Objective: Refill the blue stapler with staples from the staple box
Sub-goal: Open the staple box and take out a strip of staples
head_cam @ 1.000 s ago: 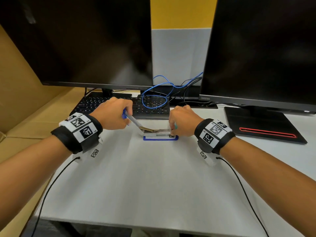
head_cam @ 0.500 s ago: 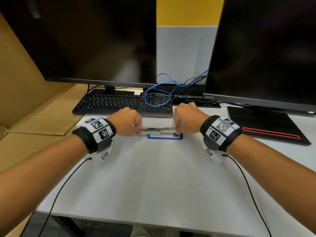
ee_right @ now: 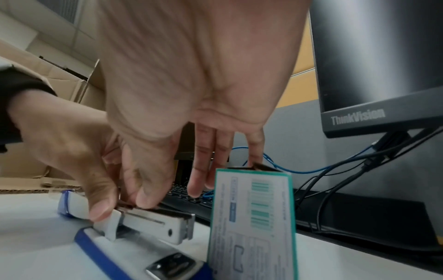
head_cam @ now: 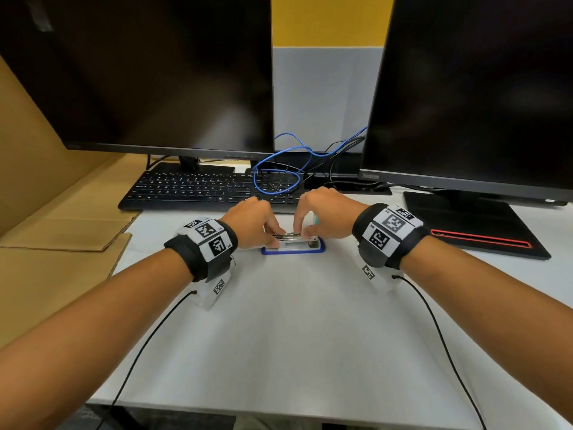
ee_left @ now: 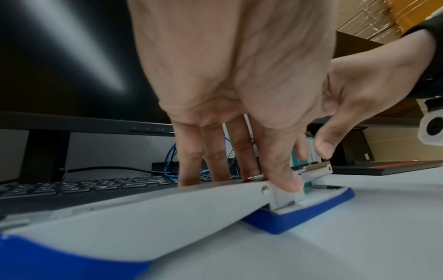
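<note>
The blue stapler (head_cam: 293, 249) lies on the white desk, its white-and-blue cover (ee_left: 120, 217) folded back flat to the left. My left hand (head_cam: 275, 238) grips the stapler at its hinge, thumb (ee_left: 285, 180) on the near side and the other fingers behind. The metal magazine (ee_right: 153, 223) is bare on top. My right hand (head_cam: 302, 232) pinches a dark strip of staples (ee_right: 167, 209) lying along the magazine. The teal-edged staple box (ee_right: 251, 217) stands upright just right of the stapler's front, its top flap open. In the head view it is mostly hidden behind my right hand.
A black keyboard (head_cam: 198, 190) with a blue cable (head_cam: 276, 178) on it lies just behind the stapler. Two dark monitors (head_cam: 139, 72) stand at the back, with a black stand base (head_cam: 465, 225) to the right. Flattened cardboard (head_cam: 62, 237) covers the left.
My left hand lowered the raised stapler cover flat to the left and slid in to the hinge. My right hand's fingers moved onto the top of the magazine.
</note>
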`<state>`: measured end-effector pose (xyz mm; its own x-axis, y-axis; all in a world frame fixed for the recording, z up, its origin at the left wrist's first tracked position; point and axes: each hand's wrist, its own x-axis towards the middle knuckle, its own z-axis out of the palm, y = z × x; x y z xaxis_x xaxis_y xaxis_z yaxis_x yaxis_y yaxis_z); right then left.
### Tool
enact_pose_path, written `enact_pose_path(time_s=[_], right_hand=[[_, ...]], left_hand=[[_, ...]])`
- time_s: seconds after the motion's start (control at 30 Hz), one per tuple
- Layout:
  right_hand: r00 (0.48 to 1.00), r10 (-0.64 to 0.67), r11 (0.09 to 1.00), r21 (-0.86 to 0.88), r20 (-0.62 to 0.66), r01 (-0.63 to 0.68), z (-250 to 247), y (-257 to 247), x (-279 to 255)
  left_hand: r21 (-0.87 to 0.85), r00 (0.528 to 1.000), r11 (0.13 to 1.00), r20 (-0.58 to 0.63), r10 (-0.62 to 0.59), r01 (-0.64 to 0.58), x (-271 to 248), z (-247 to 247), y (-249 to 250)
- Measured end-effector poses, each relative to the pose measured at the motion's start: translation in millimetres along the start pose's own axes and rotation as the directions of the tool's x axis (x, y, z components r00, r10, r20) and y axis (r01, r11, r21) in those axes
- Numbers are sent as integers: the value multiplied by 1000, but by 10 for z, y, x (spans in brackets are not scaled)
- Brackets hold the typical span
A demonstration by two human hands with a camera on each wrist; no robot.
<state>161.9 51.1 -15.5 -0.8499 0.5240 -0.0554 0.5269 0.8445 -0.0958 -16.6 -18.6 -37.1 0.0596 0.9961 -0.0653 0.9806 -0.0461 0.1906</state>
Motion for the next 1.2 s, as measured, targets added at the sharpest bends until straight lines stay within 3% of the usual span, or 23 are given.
enact_pose_path(time_s=[0.4, 0.63, 1.0, 1.2], right_hand=[[982, -76, 995, -50, 170, 86, 12, 3, 181], [987, -62, 998, 25, 151, 59, -1, 121, 202], [983, -23, 1000, 3, 181, 22, -62, 224, 166], [995, 85, 996, -3, 46, -85, -209, 358, 38]], left_hand=[[-31, 1000, 999, 2, 26, -26, 67, 44, -77], [-33, 999, 999, -4, 36, -36, 66, 35, -64], [-32, 1000, 999, -10, 17, -17, 59, 47, -71], [-20, 999, 999, 3, 34, -34, 53, 21, -74]])
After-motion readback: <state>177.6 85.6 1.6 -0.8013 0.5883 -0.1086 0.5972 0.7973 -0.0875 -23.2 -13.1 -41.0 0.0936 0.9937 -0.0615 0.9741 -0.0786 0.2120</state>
